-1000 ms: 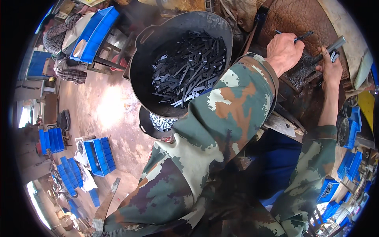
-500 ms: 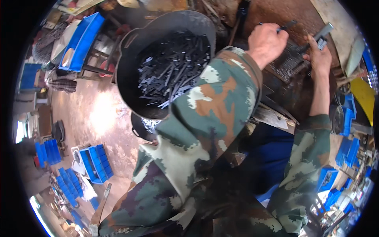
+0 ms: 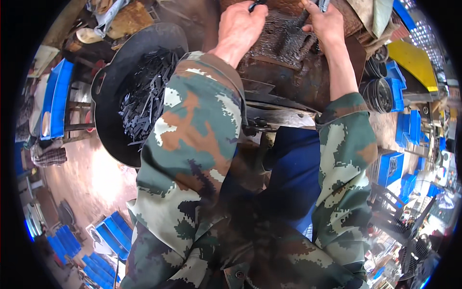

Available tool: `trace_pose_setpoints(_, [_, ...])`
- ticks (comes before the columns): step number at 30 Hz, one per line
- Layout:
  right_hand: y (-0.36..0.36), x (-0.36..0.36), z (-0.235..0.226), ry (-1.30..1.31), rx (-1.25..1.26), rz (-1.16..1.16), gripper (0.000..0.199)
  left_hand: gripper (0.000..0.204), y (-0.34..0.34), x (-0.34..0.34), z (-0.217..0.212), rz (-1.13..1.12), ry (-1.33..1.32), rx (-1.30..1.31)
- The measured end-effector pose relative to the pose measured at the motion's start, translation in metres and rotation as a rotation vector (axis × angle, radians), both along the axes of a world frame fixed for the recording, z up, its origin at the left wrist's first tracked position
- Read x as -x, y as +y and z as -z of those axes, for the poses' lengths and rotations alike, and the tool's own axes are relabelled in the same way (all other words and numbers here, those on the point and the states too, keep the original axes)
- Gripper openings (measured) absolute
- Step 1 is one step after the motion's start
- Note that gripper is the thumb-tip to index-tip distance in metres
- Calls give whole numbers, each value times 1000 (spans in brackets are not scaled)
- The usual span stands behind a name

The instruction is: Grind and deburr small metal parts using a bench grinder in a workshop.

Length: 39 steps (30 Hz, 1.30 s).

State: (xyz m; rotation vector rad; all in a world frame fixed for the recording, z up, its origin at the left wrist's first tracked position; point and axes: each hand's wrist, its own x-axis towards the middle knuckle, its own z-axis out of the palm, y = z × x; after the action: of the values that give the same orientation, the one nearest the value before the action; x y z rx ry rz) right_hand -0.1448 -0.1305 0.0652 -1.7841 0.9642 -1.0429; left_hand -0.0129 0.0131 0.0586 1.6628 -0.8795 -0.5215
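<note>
My left hand is closed over the far part of a rusty, greasy work surface. A short black piece sticks out from its fingers; its kind is not clear, and the rest is hidden by the hand and the frame edge. To its right, my right hand is closed around a grey metal bar, which the top edge cuts off. Between the hands lies a dark, wet-looking block. Left of my left sleeve, a large dark pan holds many thin black metal strips.
Blue bins stand at the far left, with more blue trays on the floor. To the right are stacked round black containers and a yellow panel. A dark fan-like frame stands lower right.
The whole view has swung, so the hands and work surface appear farther left and higher. The left hand still grips the black piece, the right the bar. The small pot below the pan is now hidden.
</note>
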Motion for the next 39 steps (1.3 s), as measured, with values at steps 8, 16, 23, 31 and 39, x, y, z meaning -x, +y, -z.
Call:
trace_pose_setpoints(8, [8,-1,-5,29,-15,4,16,31,-10,-13,32,32,-9,103])
trace_pose_setpoints(16, [9,1,-9,51,-28,31,15,32,-9,-10,29,42,-18,73])
trace_pose_setpoints(23, [9,0,-7,22,-8,17,15,32,-9,-12,29,41,-9,69])
trace_pose_setpoints(31, [8,1,-6,32,-18,15,16,32,-7,-12,27,38,-18,57])
trace_pose_setpoints(39, [7,1,-5,33,-21,1,15,32,-7,-13,28,31,-21,49])
